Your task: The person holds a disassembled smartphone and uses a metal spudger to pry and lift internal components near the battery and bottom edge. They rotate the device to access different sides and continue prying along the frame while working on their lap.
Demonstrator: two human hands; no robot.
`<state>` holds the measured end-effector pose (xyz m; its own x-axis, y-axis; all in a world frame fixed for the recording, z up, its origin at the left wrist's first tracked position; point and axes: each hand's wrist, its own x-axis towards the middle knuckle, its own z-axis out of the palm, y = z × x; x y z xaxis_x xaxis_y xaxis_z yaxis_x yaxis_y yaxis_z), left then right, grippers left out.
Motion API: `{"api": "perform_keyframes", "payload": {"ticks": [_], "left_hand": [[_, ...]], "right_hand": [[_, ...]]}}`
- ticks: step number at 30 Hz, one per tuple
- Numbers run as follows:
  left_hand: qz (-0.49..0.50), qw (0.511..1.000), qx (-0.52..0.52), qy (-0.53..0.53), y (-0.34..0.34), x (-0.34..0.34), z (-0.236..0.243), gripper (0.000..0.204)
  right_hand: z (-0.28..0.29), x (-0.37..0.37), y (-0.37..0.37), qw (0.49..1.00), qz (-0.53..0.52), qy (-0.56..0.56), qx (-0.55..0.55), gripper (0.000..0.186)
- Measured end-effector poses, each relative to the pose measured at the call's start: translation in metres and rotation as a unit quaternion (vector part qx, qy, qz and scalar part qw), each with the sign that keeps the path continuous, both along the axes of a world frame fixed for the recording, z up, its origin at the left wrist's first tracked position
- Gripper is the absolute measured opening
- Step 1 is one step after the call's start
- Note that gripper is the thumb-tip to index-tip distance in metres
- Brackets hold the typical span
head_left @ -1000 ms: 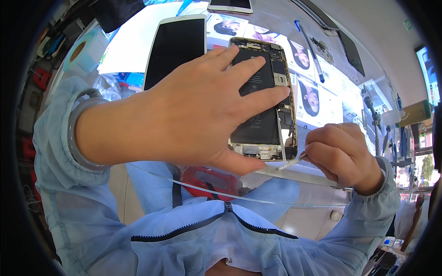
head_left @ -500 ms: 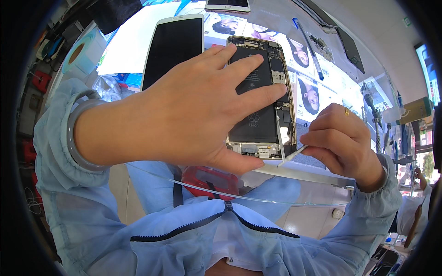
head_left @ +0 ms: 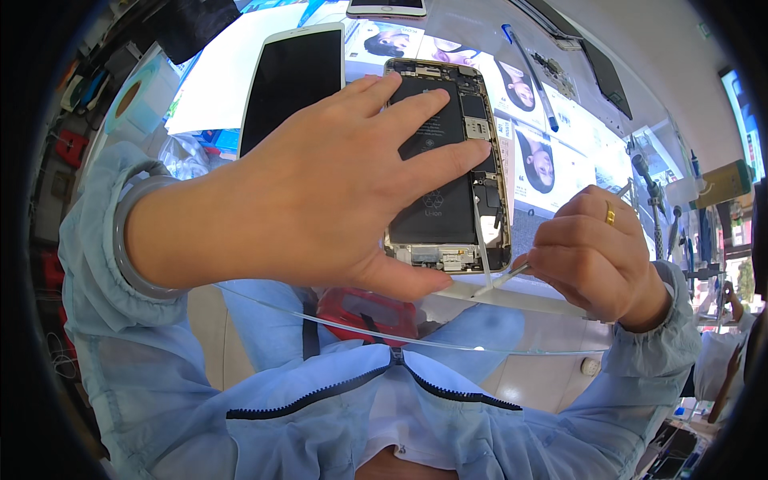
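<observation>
An opened phone [head_left: 498, 216] lies on the table, its frame and circuit parts exposed around a black battery [head_left: 436, 204]. My left hand [head_left: 360, 176] is spread flat over it, fingertips on the battery and the frame's right side, thumb below the bottom edge. Closed fingers of my right hand [head_left: 588, 248] grip slim metal tweezers [head_left: 506, 278] off the phone's lower right corner. A narrow white adhesive strip [head_left: 482, 240] runs from the battery's right edge past the phone's bottom edge to the tweezers, drawn taut. My left palm hides the battery's left part.
Left of the opened phone lies a white-framed screen [head_left: 292, 76]; another phone [head_left: 386, 8] is at the far edge. A blue pen [head_left: 532, 76] rests to the right, beside small loose parts [head_left: 554, 72]. A roll of tape [head_left: 132, 94] stands far left.
My right hand has moved slightly right and down, and the white strip reaches a little farther beyond the phone's bottom edge. My left hand keeps its place on the phone.
</observation>
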<state>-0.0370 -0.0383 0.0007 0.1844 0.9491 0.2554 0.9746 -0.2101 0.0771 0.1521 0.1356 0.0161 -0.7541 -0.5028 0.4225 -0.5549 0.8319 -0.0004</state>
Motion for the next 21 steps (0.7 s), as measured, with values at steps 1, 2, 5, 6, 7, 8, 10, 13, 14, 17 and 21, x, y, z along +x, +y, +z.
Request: {"api": "perform_keyframes", "payload": {"ticks": [1,2,5,6,7,8,10,13,14,17,21], "left_hand": [[0.000,1.000,0.002,0.001,-0.001,0.000,0.000,0.087],[0.000,1.000,0.003,0.001,-0.001,0.000,0.000,0.087],[-0.008,1.000,0.007,-0.005,0.000,-0.001,0.000,0.087],[-0.009,1.000,0.006,-0.003,0.001,-0.002,-0.001,0.087],[-0.008,1.000,0.007,-0.001,0.000,-0.001,-0.001,0.087],[-0.007,1.000,0.008,0.001,0.000,-0.001,-0.001,0.087],[-0.003,1.000,0.006,0.005,-0.001,-0.001,-0.001,0.087],[-0.002,1.000,0.007,0.007,-0.002,-0.001,-0.002,0.087],[-0.004,1.000,0.008,0.008,-0.001,-0.001,-0.002,0.087],[-0.003,1.000,0.008,0.011,0.000,-0.001,-0.003,0.087],[0.002,1.000,0.001,0.015,-0.002,-0.001,-0.002,0.087]], "right_hand": [[-0.002,0.001,0.000,1.000,-0.006,-0.003,-0.010,0.023],[-0.003,0.002,-0.001,1.000,-0.012,-0.006,-0.020,0.023],[-0.005,0.003,-0.004,0.999,-0.038,-0.002,-0.032,0.023],[-0.005,0.004,-0.005,0.998,-0.047,-0.003,-0.037,0.023],[-0.003,0.005,-0.009,0.998,-0.055,-0.007,-0.040,0.023],[-0.001,0.005,-0.011,0.997,-0.063,-0.010,-0.042,0.023],[0.000,0.006,-0.007,0.998,-0.052,-0.012,-0.015,0.022],[-0.001,0.005,-0.004,0.999,-0.041,0.002,0.006,0.020],[-0.001,0.004,-0.004,0.999,-0.040,0.009,0.010,0.020],[-0.002,0.003,-0.004,1.000,-0.027,0.013,0.007,0.024],[0.006,0.006,-0.006,0.995,-0.068,-0.061,0.029,0.025]]}}
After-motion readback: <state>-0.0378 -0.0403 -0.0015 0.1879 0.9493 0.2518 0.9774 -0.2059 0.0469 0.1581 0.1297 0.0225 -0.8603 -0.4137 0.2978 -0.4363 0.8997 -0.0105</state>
